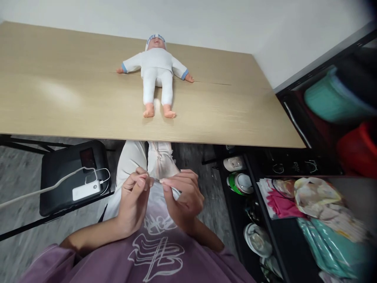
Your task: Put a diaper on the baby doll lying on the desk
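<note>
Above my lap, my left hand [134,200] is closed in a pinch, its thumb pressed to the fingertips. Close to it, my right hand [185,196] also pinches, thumb against the forefinger. The fingertips of both hands almost meet; whatever lies between them is too small to make out. Beyond them on the table [224,110] a baby doll [157,70] lies on its back, arms spread and feet towards me. It wears a white suit with blue cuffs and a white cap with blue lettering. Neither hand touches the doll or the table.
On the left a black stool [55,192] carries a white power bank [86,190] with a cable. A dark shelf [290,239] on the right holds plastic bags, pink gloves [284,203], jars and cans. Higher up there stand a green bowl [330,98] and a red one [357,149].
</note>
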Tool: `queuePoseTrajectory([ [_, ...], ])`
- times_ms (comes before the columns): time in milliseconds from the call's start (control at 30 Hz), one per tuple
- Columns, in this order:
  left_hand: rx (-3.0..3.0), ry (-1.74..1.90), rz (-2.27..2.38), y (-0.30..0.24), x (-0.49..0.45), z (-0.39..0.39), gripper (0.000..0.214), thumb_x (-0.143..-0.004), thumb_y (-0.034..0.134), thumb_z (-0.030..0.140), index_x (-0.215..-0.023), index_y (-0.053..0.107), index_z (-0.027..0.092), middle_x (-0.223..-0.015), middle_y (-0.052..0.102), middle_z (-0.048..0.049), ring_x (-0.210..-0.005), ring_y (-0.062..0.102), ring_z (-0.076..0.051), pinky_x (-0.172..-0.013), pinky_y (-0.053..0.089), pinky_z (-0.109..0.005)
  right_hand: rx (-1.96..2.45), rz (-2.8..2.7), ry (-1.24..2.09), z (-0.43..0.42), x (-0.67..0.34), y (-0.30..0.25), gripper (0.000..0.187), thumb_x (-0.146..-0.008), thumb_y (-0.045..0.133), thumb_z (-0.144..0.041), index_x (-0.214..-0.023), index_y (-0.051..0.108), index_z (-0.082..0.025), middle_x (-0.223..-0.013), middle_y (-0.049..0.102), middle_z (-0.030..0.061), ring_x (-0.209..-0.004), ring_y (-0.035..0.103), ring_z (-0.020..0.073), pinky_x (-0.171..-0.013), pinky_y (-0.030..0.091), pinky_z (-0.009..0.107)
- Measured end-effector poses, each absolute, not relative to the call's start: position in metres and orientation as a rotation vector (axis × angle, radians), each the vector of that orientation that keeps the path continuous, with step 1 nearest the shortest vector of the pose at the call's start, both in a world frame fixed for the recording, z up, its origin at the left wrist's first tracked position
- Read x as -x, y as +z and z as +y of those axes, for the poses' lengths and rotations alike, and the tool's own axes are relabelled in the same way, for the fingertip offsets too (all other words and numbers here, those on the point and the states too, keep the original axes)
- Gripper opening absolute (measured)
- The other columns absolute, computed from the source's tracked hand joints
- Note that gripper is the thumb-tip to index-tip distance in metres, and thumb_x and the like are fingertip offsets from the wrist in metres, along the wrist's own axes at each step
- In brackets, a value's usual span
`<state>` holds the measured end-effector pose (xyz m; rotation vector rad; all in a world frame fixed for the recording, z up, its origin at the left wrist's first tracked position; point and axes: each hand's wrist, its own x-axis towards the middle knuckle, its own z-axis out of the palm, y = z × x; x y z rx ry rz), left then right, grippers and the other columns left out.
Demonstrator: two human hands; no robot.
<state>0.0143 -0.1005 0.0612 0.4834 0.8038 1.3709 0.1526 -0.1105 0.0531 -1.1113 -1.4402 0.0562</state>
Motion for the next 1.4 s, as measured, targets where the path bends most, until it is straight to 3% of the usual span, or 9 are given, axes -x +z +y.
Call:
queuePoseTrajectory([
  [200, -0.524, 1.367, 0.764, 0.073, -0.024, -0.101, 0.051, -0.087, 0.1, 0.05, -0.073, 0.062, 0.019, -0.083, 0.045, 0.0025, -0.075, 0.047, -0.011, -0.073, 0.051, -0.023, 1.068, -1.558, -0.056, -0.111, -0.146, 0.096, 0.022, -0.101, 0.08, -0.012, -0.115, 0.075, -0.029, -0.093, 0.087, -0.0075, -0.081, 0.076, 0.016, -0.093, 0.058, 0.038],
  [500, -0.646, 1.503, 0.778, 0.078, -0.028, -0.106, 0.047, -0.085, 0.101, 0.053, -0.07, 0.069, 0.022, -0.077, 0.046, 0.0012, -0.072, 0.048, -0.014, -0.069, 0.051, -0.028, 1.061, -1.518, -0.085, -0.111, -0.141, 0.091, 0.013, -0.107, 0.077, -0.016, -0.113, 0.078, -0.028, -0.093, 0.088, -0.0069, -0.077, 0.076, 0.0156, -0.092, 0.056, 0.039],
  [667, -0.658, 1.511, 0.828, 0.079, -0.028, -0.106, 0.044, -0.086, 0.1, 0.056, -0.073, 0.073, 0.023, -0.078, 0.049, 0.0007, -0.074, 0.048, -0.015, -0.071, 0.051, -0.028, 1.02, -1.537, -0.097, -0.111, -0.141, 0.09, 0.026, -0.099, 0.082, -0.007, -0.118, 0.078, -0.025, -0.097, 0.086, -0.0053, -0.083, 0.076, 0.0156, -0.099, 0.053, 0.038],
  [767, -0.701, 1.514, 0.789, 0.077, -0.027, -0.105, 0.042, -0.091, 0.096, 0.054, -0.074, 0.074, 0.023, -0.078, 0.05, 0.0007, -0.074, 0.05, -0.015, -0.07, 0.05, -0.028, 1.019, -1.527, -0.099, -0.11, -0.139, 0.089, 0.024, -0.099, 0.082, -0.006, -0.115, 0.079, -0.023, -0.096, 0.086, -0.0043, -0.082, 0.075, 0.0155, -0.097, 0.053, 0.039],
  [933, -0.733, 1.554, 0.793, 0.074, -0.027, -0.104, 0.04, -0.093, 0.095, 0.051, -0.074, 0.073, 0.023, -0.079, 0.051, 0.0014, -0.072, 0.051, -0.014, -0.072, 0.051, -0.028, 1.059, -1.532, -0.112, -0.108, -0.137, 0.088, 0.028, -0.1, 0.081, -0.009, -0.12, 0.078, -0.029, -0.096, 0.086, -0.0066, -0.082, 0.076, 0.0173, -0.093, 0.057, 0.04],
  [1200, -0.793, 1.603, 0.879, 0.071, -0.026, -0.105, 0.033, -0.093, 0.097, 0.048, -0.076, 0.078, 0.026, -0.076, 0.054, 0.0007, -0.074, 0.055, -0.015, -0.073, 0.05, -0.028, 1.1, -1.49, -0.059, -0.107, -0.132, 0.09, 0.026, -0.1, 0.082, -0.009, -0.113, 0.079, -0.031, -0.094, 0.089, -0.0071, -0.078, 0.078, 0.0164, -0.089, 0.059, 0.04],
  [1400, -0.669, 1.581, 0.959, 0.072, -0.026, -0.104, 0.048, -0.081, 0.104, 0.054, -0.069, 0.07, 0.022, -0.075, 0.051, 0.0017, -0.072, 0.049, -0.014, -0.072, 0.05, -0.027, 1.127, -1.476, -0.05, -0.105, -0.13, 0.085, 0.037, -0.096, 0.085, -0.005, -0.119, 0.08, -0.035, -0.095, 0.089, -0.0082, -0.079, 0.077, 0.0173, -0.091, 0.057, 0.04],
])
